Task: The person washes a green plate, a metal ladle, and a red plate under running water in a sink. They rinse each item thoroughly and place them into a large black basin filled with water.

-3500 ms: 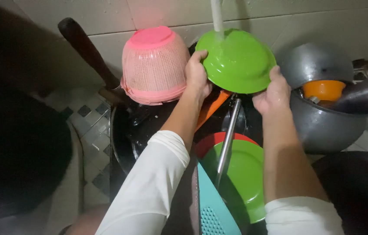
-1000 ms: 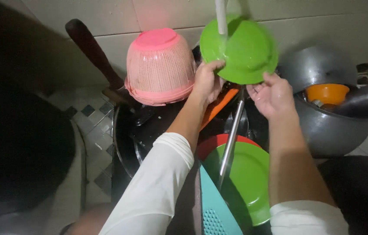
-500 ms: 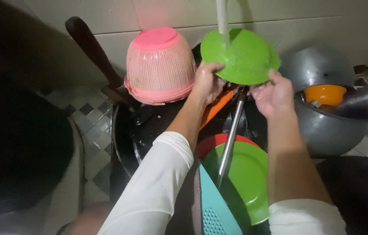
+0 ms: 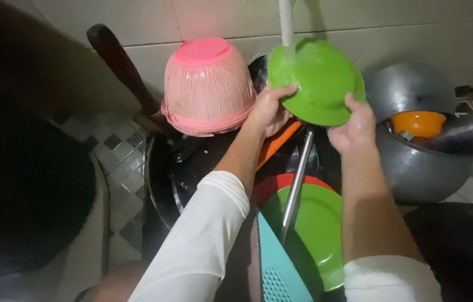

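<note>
Green bowl (image 4: 317, 81) held up under white tap (image 4: 285, 22), far centre, tilted. Left hand (image 4: 268, 110) grasps bowl left rim, right hand (image 4: 353, 127) grasps lower right rim; bowl between both hands. Pink colander (image 4: 207, 84) upside down, just left. Steel pot (image 4: 421, 162) right, orange cup (image 4: 418, 123) inside. Green plate (image 4: 317, 240) near.

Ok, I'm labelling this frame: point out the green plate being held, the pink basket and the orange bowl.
green plate (image 4: 320, 84), head view, middle of its underside
pink basket (image 4: 207, 89), head view, mesh side wall
orange bowl (image 4: 418, 123), head view, outer side
</note>
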